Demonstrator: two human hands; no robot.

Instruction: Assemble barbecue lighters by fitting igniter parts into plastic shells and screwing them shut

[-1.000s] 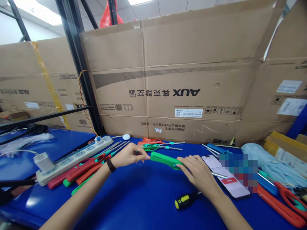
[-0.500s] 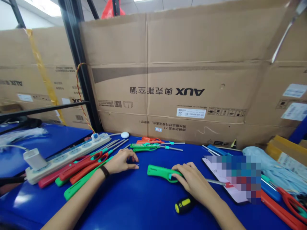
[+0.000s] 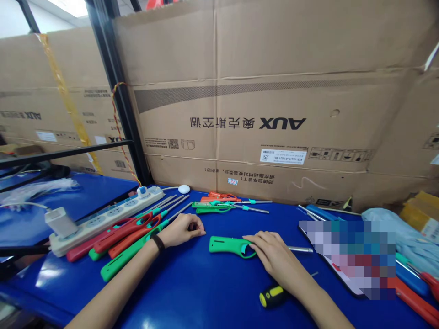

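My right hand (image 3: 269, 253) has its fingers over the neck of a green long-necked lighter (image 3: 224, 246), which lies on the blue table (image 3: 192, 288) with its metal tube pointing right. My left hand (image 3: 183, 229) is just left of that lighter, thumb and fingers drawn together. What they hold, if anything, is too small to make out. Below my right wrist lies a black and yellow screwdriver (image 3: 272, 296), partly covered by the forearm. Beside my left forearm, red and green lighters (image 3: 128, 228) lie in a row.
A white power strip (image 3: 106, 219) with a plugged-in charger (image 3: 61, 222) is at left. More lighters (image 3: 219, 204) lie at the back before a cardboard sheet (image 3: 247, 105). At right are a phone-like slab (image 3: 343, 269), blurred over, red and blue lighters (image 3: 416, 301) and a light blue bag (image 3: 391, 228).
The view has shifted slightly. My left fingers have closed together more. My right hand stays on the green lighter, whose metal tip now shows clear of the phone-like slab.
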